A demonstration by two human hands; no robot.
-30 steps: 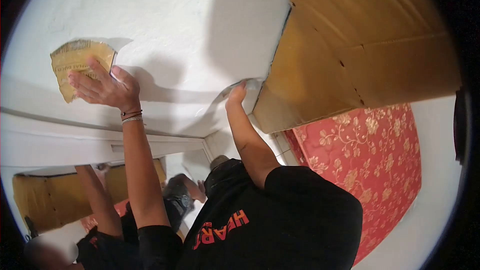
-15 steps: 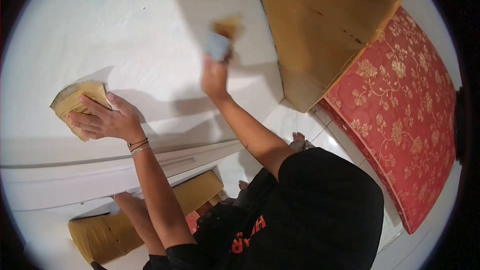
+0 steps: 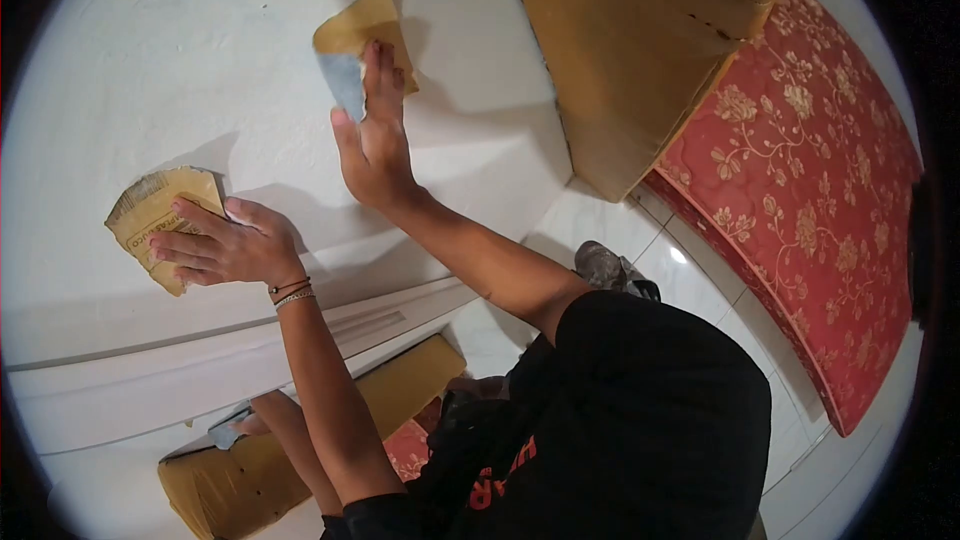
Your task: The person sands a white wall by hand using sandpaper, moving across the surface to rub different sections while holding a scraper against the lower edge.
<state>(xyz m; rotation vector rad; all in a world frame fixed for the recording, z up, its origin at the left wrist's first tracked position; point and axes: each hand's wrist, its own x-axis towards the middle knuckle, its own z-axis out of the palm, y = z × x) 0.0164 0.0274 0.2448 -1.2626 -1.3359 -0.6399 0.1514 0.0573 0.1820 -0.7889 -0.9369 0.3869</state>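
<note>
Against the white wall, my left hand (image 3: 235, 245) lies with spread fingers on a piece of tan sandpaper (image 3: 150, 215) with dark printing. My right hand (image 3: 378, 145) is higher and to the right. It presses a second tan sandpaper sheet (image 3: 365, 20) to the wall, its fingers stretched over the sheet and the thumb apart. A grey-blue folded part of that sheet (image 3: 343, 80) shows beside the fingers. A bracelet and a dark band circle my left wrist.
A tan-covered piece of furniture (image 3: 640, 50) stands at the upper right, beside a red floral mattress (image 3: 800, 170). A mirror at the lower left reflects an arm and a tan surface (image 3: 240, 480). White floor tiles (image 3: 660, 270) lie below.
My right hand has moved left along the wall with its sheet, which now lies flatter and shows more clearly. My left hand has shifted very slightly right and down in view.
</note>
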